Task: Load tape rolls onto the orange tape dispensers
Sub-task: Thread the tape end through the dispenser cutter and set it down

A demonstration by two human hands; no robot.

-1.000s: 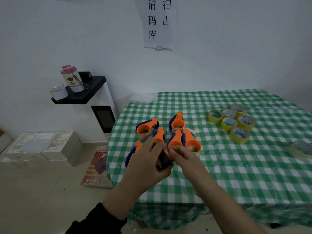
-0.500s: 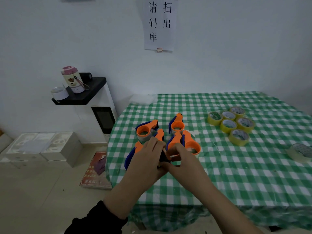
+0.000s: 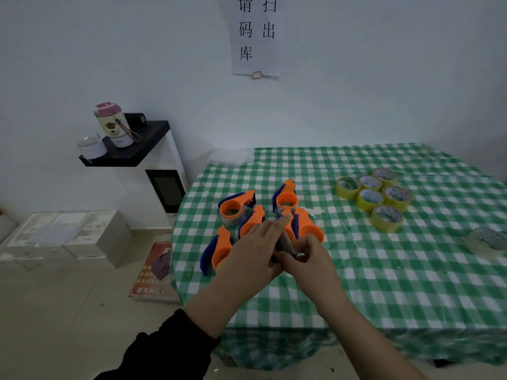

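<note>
A narrow grey-and-dark piece (image 3: 286, 242) is held just above the near part of the table, between the two hands (too much of it is covered to say whether it is a dispenser or tape). The right hand (image 3: 308, 257) has its fingers curled and pinches the piece at its lower end. The left hand (image 3: 252, 250) lies along the piece's left side, fingers fairly straight and pointing away from the person. Its thumb is hidden, so I cannot tell whether it grips the piece or only rests against it.

Just behind the hands, the orange dispensers with blue trim lie close together on the cloth. The far-left dispenser (image 3: 236, 209) carries a pale roll in its ring, and the far-right dispenser (image 3: 286, 198) lies beside it. The near-left dispenser (image 3: 218, 249) is partly behind the left wrist, and others show between and behind the fingers.

To the right and farther back, six yellow tape rolls (image 3: 369, 198) lie flat in a touching cluster. A clear roll (image 3: 485, 242) lies well apart at the right edge.

All of this is on a table under a green-and-white checked cloth (image 3: 384, 283). A paper sign (image 3: 256, 37) hangs on the wall behind. To the left, a white cabinet (image 3: 164, 160) bears a pink-lidded jar (image 3: 113, 124) and a white cup (image 3: 92, 148), with white boxes (image 3: 63, 237) on the floor
</note>
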